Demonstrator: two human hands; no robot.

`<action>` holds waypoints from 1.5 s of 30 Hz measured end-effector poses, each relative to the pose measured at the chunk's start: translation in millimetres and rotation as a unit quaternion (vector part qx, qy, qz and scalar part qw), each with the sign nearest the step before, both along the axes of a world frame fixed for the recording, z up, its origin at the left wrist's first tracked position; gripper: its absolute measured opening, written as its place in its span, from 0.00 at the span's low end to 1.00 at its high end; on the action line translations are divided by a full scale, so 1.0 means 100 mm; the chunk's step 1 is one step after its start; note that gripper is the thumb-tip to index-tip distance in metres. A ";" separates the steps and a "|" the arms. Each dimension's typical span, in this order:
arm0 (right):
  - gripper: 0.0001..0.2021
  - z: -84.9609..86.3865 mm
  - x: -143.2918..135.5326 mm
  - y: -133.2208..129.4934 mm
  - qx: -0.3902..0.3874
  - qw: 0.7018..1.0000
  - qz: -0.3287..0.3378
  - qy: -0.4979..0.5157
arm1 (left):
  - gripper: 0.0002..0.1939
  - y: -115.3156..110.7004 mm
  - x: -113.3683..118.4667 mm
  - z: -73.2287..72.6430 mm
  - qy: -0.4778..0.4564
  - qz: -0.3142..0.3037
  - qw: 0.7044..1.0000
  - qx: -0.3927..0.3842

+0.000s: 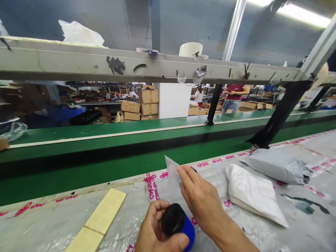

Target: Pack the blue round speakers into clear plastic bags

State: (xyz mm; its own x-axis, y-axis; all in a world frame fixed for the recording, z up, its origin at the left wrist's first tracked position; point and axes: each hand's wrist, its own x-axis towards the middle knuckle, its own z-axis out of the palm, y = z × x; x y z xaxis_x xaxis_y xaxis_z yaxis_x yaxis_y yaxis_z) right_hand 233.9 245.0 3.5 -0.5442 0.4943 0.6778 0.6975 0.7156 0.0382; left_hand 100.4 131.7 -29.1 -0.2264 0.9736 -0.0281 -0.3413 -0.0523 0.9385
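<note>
My left hand is wrapped round a blue object with a rounded black end, low in the middle of the view. Its kind I cannot make out. Close above it, my right hand pinches a small piece of clear plastic film, possibly a bag, whose pointed corner sticks up to the left of the fingertips. A bit of dark blue shows behind the right fingers; what it belongs to is hidden. To the left, pale yellow sticker sheets lie on the plastic-covered table.
White plastic bags and a grey mailing bag lie to the right. Beyond the table edge runs a green conveyor belt. A metal shelf beam crosses above, with a black-wrapped post. People and cardboard boxes are farther back.
</note>
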 end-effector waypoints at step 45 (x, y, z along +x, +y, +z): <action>0.32 0.10 -0.06 -0.30 0.051 0.974 0.189 -0.118 | 0.56 0.02 -0.30 0.18 0.271 0.118 0.954 -0.042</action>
